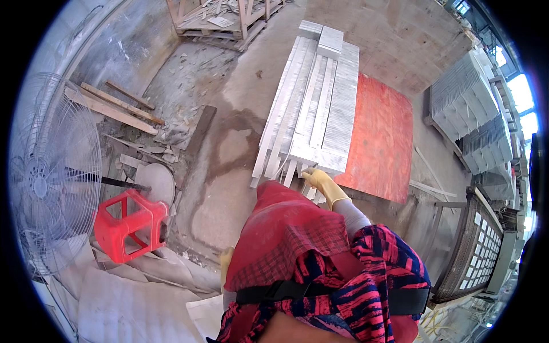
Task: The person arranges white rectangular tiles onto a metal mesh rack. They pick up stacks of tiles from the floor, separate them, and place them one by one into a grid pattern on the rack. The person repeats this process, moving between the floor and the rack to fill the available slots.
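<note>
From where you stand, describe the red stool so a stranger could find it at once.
Start at the big wire-guarded floor fan on the left. Just right of its base lies the red stool, tipped on its side. It is the only bright red plastic thing among grey rubble and planks.

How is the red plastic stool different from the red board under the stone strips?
The red plastic stool lies tipped on its side near the fan; the red board lies flat on the floor. The stool is an open frame with legs; the board is a solid sheet. The stool is smaller. Both are red.
</note>
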`<control>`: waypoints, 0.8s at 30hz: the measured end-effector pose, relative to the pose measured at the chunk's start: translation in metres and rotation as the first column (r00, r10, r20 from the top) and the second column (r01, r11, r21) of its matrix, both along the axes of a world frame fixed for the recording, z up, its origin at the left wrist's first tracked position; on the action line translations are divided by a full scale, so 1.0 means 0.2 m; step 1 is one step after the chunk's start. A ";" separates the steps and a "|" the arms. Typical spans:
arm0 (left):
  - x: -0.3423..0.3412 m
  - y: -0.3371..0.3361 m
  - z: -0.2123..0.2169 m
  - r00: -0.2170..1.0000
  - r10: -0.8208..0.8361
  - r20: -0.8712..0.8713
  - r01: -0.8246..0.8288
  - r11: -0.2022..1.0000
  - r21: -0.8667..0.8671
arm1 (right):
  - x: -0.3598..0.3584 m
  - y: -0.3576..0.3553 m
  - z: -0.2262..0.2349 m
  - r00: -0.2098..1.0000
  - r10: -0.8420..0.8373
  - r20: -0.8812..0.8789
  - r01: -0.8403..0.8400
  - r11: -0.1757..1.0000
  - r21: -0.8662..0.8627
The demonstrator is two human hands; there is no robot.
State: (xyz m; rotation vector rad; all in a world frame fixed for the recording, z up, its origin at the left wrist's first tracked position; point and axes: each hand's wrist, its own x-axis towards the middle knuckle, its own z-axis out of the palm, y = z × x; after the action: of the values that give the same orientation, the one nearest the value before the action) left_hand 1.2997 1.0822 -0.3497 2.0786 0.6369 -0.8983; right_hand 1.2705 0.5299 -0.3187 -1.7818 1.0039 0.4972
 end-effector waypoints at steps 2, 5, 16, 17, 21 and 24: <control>-0.02 0.00 -0.03 1.000 0.013 -0.019 -0.013 1.000 -0.018 | 0.05 0.02 -0.01 0.999 0.023 -0.043 -0.023 1.000 0.008; 0.03 -0.03 -0.06 0.999 0.016 -0.032 -0.017 0.999 -0.035 | 0.15 0.04 -0.04 0.984 0.106 -0.145 -0.107 0.994 0.006; 0.72 -0.06 -0.06 0.997 -0.064 -0.035 0.064 0.998 -0.012 | 0.76 0.02 -0.11 0.994 0.047 -0.095 -0.041 0.997 0.064; 0.85 -0.08 -0.03 0.995 -0.090 -0.032 0.090 0.996 -0.012 | 0.80 0.00 -0.14 0.993 0.035 -0.111 -0.030 0.998 0.047; 1.46 -0.21 0.12 0.978 -0.208 0.022 0.209 0.978 -0.012 | 0.99 -0.04 -0.30 0.991 -0.020 -0.136 0.029 0.997 0.066; 1.89 -0.37 0.26 0.956 -0.280 0.086 0.282 0.959 -0.018 | 1.19 0.01 -0.21 0.983 -0.053 -0.175 0.067 0.995 0.076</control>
State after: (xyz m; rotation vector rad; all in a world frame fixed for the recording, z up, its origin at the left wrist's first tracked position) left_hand 1.6774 1.0086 -0.2970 2.2010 0.2850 -0.9661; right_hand 1.5078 0.5320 -0.3605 -1.6524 1.1375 0.6538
